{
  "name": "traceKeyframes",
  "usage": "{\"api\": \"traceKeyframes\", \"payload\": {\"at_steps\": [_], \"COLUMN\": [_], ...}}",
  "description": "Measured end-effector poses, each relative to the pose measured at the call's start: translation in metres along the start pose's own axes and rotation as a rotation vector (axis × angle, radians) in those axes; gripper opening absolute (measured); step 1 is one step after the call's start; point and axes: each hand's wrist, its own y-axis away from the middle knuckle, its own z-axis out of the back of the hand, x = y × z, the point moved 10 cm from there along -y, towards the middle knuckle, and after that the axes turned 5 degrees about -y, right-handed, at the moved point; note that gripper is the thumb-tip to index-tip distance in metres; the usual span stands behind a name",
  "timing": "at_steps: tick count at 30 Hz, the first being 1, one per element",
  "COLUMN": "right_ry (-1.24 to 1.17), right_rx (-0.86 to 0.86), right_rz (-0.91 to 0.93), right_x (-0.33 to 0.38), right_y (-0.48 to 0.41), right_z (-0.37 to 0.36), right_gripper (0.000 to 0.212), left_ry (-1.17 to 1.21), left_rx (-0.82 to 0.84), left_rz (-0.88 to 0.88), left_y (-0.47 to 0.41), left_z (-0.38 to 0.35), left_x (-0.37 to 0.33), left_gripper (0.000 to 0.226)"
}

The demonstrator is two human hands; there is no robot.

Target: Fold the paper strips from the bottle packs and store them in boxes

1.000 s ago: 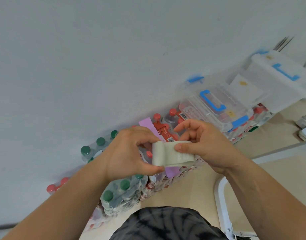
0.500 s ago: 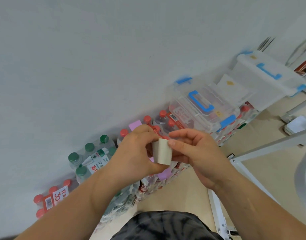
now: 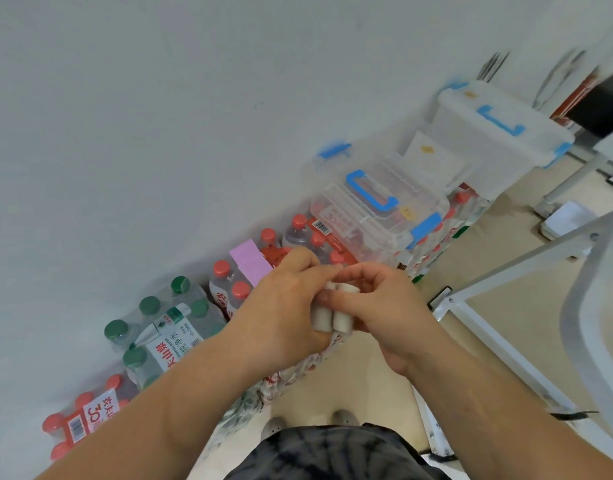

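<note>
paper strip now doubled up between both hands

since half a second ago the hands have closed together and the single flat fold of paper strip [image 3: 333,318] has become two short rolled-looking lobes side by side, and the view has swung so that more of the floor and a white metal frame [image 3: 488,327] show at 3 o'clock.

the left hand [image 3: 281,313] is clenched around the strip from the 9 o'clock side, its fingers wrapped behind it. the right hand [image 3: 384,306] pinches the strip from 3 o'clock, thumb lying across its front and fingertips touching the left hand's above it. the strip sits at the middle of the view, held in the air above the bottle packs.

at 8 o'clock lie green-capped bottles [image 3: 152,327] in shrink wrap, with red-capped bottles [image 3: 80,420] further out toward the same corner. a purple card [image 3: 249,261] rests on more red-capped packs at 11 o'clock of the hands. at 1 o'clock a clear box with blue handle [image 3: 378,206] stands on the packs, lid shut, and a white box [image 3: 499,133] stands beyond it, both well apart from the hands.
</note>
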Motion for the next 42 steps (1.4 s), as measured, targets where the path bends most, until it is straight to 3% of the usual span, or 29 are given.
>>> {"api": "traceKeyframes", "payload": {"at_steps": [3,6,12,17,21,29,37,42], "right_ry": [-0.008,-0.096,-0.272,-0.258,-0.212,-0.29,-0.307,-0.258], "right_rx": [-0.028,-0.032,0.027,0.057,0.063,0.036,0.017,-0.005], "right_rz": [-0.003,0.023,0.079,0.098,0.12,0.195,0.126,0.22], "right_x": [-0.001,0.004,0.013,0.028,0.04,0.058,0.068,0.095], "right_y": [-0.004,-0.008,-0.01,-0.016,-0.023,-0.039,-0.066,-0.094], "right_z": [0.021,0.046,0.092,0.145,0.19,0.27,0.297,0.293], "right_gripper": [0.034,0.033,0.034,0.013,0.018,0.012,0.023,0.019], "left_ry": [0.101,0.308,0.841,0.842,0.717,0.862,0.76,0.874], "left_rx": [-0.033,-0.037,-0.028,-0.095,-0.115,-0.184,-0.195,-0.177], "left_rz": [0.004,0.085,0.382,0.424,0.402,0.499,0.465,0.462], "left_y": [-0.005,-0.01,-0.033,-0.065,-0.095,-0.14,-0.179,-0.21], "left_z": [-0.001,-0.013,-0.062,-0.086,-0.108,-0.152,-0.154,-0.144], "left_x": [-0.003,0.0,-0.017,-0.06,-0.089,-0.132,-0.14,-0.129], "left_gripper": [0.088,0.088,0.034,0.028,0.032,0.024,0.029,0.028]}}
